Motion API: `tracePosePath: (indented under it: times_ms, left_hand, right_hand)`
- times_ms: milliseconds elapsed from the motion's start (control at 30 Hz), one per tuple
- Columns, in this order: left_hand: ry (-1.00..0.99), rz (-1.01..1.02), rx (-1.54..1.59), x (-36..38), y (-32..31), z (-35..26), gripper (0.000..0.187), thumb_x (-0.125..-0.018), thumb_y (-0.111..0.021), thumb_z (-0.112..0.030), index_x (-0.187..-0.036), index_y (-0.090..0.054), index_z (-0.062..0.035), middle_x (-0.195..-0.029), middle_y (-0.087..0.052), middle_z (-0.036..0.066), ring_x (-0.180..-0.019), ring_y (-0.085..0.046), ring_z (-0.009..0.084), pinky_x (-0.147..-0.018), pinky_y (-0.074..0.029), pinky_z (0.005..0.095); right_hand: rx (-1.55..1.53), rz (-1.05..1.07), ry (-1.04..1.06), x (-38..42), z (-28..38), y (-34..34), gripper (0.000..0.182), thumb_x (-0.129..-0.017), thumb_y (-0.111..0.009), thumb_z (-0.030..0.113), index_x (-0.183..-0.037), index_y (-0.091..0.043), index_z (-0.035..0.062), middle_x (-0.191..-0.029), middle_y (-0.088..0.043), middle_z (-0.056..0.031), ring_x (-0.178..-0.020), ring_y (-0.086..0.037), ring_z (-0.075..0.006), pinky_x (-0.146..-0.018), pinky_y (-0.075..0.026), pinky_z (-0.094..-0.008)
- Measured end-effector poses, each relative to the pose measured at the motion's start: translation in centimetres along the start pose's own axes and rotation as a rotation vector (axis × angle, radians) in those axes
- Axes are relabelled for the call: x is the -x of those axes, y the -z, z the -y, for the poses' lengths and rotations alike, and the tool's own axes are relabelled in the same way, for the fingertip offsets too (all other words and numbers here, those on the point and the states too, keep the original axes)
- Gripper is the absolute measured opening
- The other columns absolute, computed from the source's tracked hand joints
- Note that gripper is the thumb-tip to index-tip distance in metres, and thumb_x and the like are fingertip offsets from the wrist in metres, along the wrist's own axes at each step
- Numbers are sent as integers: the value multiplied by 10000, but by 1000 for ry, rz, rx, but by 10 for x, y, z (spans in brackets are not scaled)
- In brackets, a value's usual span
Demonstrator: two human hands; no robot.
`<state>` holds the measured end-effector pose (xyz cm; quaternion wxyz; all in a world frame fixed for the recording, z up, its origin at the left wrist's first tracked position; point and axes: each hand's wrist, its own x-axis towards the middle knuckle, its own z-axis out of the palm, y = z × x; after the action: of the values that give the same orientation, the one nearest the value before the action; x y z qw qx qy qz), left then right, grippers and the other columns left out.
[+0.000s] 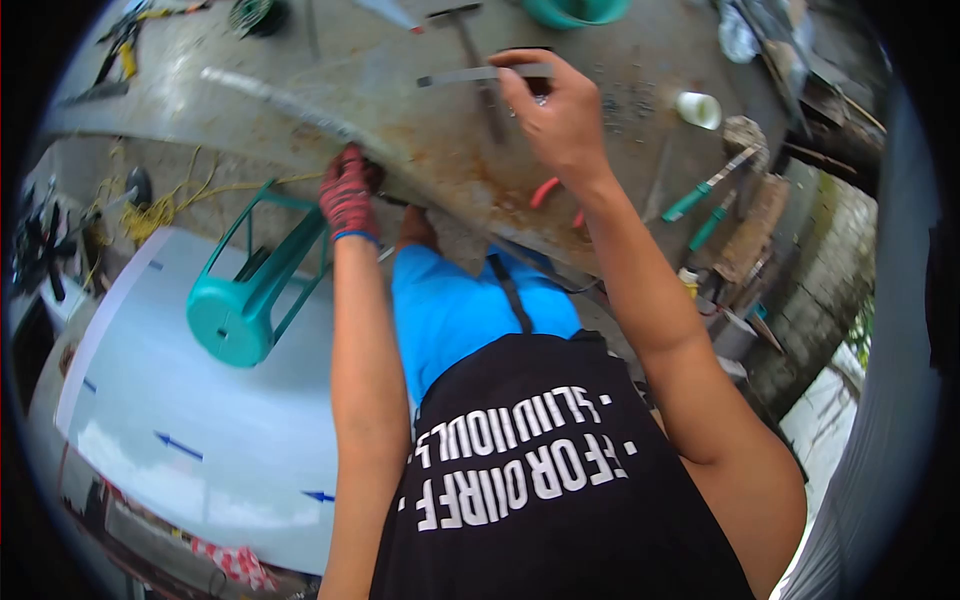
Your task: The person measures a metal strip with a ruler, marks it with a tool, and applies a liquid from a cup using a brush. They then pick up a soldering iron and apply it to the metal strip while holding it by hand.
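Observation:
My left hand [350,195], in a red and dark knitted glove, is closed at the table's near edge. Its fingers are round the near end of a long, worn metal bar [275,100] that lies slanting across the tabletop; the exact grip is partly hidden. Over the table, my bare right hand [562,115] pinches a thin, flat grey metal strip [455,77], which points left. Beneath that strip lies a hammer [475,55] with a long handle. Red-handled pliers [545,192] rest on the table below my right hand.
The stained metal table [400,120] carries scattered small metal pieces [625,100], a white cup [699,110], a green bowl [575,10] and green-handled tools [690,210]. A green plastic stool [235,315] lies tipped on a pale sheet [180,400] at left. Yellow rope [160,210] trails nearby.

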<state>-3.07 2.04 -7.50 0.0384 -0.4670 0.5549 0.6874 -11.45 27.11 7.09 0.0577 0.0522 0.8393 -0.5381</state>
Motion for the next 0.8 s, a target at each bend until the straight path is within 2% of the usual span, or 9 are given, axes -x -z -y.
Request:
tracePosePath:
  times_ms: [100, 167, 267, 333, 433, 567, 633, 700, 800]
  left_hand:
    - [35, 20, 19, 7, -4, -7, 393, -959, -709, -323, -1207, -648, -24, -963, -689, 77, -772, -680, 186, -708, -587, 325]
    - [46, -5, -8, 6, -3, -8, 411, -961, -708, -329, -1223, -625, -23, -1008, -690, 90, -798, -696, 204, -727, -597, 335]
    - [44, 10, -28, 3, 0, -6, 411, -959, -711, -340, -1214, -620, -31, -1002, -692, 88, -786, -692, 200, -712, -594, 331]
    - [42, 24, -8, 2, 0, -4, 407, -958, -712, -343, -1206, -621, -34, -1006, -693, 87, -783, -691, 199, -704, -594, 329]
    - [43, 28, -6, -1, 2, -2, 410, -959, -710, -347, -1214, -616, -40, -1021, -693, 84, -779, -687, 195, -681, -592, 329]
    - [44, 44, -14, -6, 5, 0, 441, -970, -691, -353, -1271, -590, -47, -1097, -691, 114, -860, -706, 236, -724, -612, 349]
    - [59, 21, -17, -7, 5, 1, 448, -975, -681, -352, -1283, -579, -44, -1136, -683, 137, -900, -711, 265, -769, -626, 373]
    - [54, 35, -29, -8, 6, 2, 453, -979, -675, -353, -1292, -571, -42, -1143, -678, 156, -916, -710, 279, -796, -632, 391]
    - [73, 25, -23, -5, 4, -2, 459, -978, -675, -357, -1295, -567, -43, -1143, -676, 171, -932, -710, 291, -801, -633, 391]
  right_hand:
    - [51, -348, -40, 23, -17, 86, 169, -953, -681, 136, -1067, -736, 25, -803, -690, -8, -705, -587, -47, -624, -482, -244]
    - [21, -624, 57, 35, -59, 144, 168, -967, -677, 140, -1060, -737, 13, -823, -696, 2, -741, -593, -49, -645, -490, -254]
    - [209, -793, 22, 57, -100, 216, 166, -956, -678, 138, -1055, -744, 23, -813, -707, -23, -739, -616, -80, -668, -502, -277]
    - [550, -882, -130, 64, -116, 240, 178, -936, -686, 152, -1047, -749, 28, -816, -721, -65, -731, -649, -135, -678, -516, -312]
    - [632, -894, -171, 52, -173, 253, 237, -895, -714, 209, -1044, -752, 29, -835, -741, -128, -733, -699, -230, -688, -535, -367]
    - [376, -890, -347, 33, -220, 242, 267, -880, -730, 204, -1078, -751, 26, -852, -756, -142, -745, -720, -233, -698, -549, -362]
    - [259, -807, -447, 38, -187, 226, 320, -874, -750, 206, -1119, -733, 2, -918, -762, -132, -784, -717, -216, -708, -547, -351]
    - [292, -768, -219, 51, -216, 224, 406, -863, -770, 210, -1187, -697, -23, -1003, -755, -132, -817, -705, -201, -715, -545, -338]
    - [360, -715, -284, 92, -205, 227, 552, -848, -792, 245, -1291, -621, -35, -1088, -713, -169, -896, -675, -232, -793, -536, -357]
